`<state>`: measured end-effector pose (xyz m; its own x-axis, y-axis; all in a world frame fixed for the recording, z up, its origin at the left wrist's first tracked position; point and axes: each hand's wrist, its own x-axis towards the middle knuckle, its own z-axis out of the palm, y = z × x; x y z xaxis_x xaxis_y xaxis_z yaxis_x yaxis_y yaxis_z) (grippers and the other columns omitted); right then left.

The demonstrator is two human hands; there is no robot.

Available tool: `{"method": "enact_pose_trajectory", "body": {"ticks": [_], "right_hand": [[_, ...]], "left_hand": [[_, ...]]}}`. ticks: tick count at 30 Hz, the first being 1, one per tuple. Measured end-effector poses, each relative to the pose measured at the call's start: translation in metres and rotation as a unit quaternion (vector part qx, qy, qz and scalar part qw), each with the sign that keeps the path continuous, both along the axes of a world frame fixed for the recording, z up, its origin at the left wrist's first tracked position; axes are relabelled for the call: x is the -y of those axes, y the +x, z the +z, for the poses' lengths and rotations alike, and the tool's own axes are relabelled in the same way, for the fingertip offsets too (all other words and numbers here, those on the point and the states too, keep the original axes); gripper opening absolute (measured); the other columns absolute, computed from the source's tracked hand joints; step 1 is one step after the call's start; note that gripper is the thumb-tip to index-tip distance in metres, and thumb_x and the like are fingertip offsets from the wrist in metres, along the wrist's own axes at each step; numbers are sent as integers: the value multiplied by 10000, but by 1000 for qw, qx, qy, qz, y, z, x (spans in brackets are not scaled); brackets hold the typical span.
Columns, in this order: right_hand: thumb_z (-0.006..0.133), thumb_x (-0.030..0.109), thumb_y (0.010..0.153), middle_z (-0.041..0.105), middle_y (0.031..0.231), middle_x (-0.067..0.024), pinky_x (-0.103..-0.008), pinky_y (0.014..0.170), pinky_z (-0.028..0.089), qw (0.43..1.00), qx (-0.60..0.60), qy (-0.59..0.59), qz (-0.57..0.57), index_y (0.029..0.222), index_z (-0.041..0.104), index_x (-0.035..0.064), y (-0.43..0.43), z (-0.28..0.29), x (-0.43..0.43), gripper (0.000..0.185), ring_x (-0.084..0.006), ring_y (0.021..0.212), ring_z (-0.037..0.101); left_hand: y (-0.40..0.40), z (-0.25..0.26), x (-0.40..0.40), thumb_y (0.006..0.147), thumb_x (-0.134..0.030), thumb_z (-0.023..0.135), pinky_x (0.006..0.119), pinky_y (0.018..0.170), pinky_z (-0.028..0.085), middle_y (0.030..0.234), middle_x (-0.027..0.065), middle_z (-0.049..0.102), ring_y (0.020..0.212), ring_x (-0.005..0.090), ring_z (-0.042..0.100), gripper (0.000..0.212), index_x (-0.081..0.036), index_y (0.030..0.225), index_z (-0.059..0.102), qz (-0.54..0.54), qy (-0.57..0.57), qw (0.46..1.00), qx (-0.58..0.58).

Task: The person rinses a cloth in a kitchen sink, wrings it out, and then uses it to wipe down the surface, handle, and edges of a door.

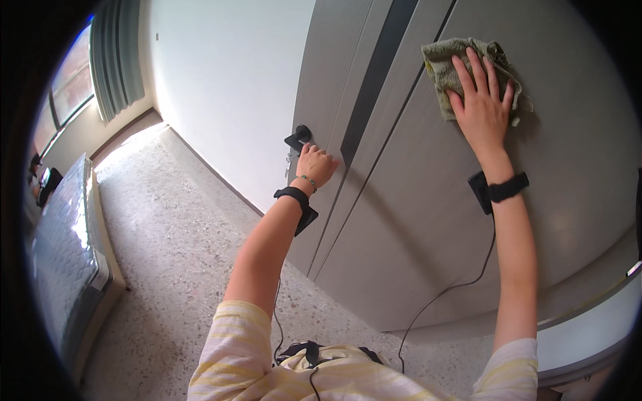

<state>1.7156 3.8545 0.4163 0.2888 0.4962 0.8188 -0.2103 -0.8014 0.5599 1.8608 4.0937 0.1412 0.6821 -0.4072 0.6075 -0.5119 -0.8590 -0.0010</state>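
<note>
My right hand [484,113] lies with spread fingers on a folded green-grey cloth [441,65], pressing it flat against the upper part of a grey door [426,200]. The cloth has yellowish patches and a frayed edge. Lower and to the left, my left hand [316,163] curls its fingers at the black door handle [299,134] and hides part of the lever. Keys [288,163] hang beside the handle. A dark vertical strip [378,70] runs down the door between my hands.
Left, a plastic-wrapped mattress [65,240] lies near a window [72,90] with a grey curtain [115,60]. A person [37,183] is partly visible behind it. The speckled floor [165,225] meets a white wall [225,75]. Thin cables [451,286] hang from my wrist straps.
</note>
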Motion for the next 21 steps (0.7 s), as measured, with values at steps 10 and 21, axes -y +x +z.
{"method": "enact_pose_trajectory", "body": {"ticks": [10, 21], "right_hand": [[481, 100, 872, 511, 1281, -38, -412, 1019, 400, 918, -385, -61, 72, 1403, 382, 267, 75, -239, -23, 565, -255, 1251, 451], [558, 345, 883, 324, 1494, 57, -509, 1069, 273, 996, 40, -58, 56, 1393, 405, 286, 138, 60, -91, 535, -182, 1328, 352]], "left_hand": [[-8, -4, 9, 813, -259, 583, 455, 1025, 327, 916, 86, 603, 1019, 288, 531, 191, -84, 837, 653, -40, -62, 997, 3], [-20, 8, 8, 733, -237, 639, 436, 1050, 298, 898, 64, 598, 1022, 250, 532, 141, -114, 799, 663, -26, -86, 996, -6]]}}
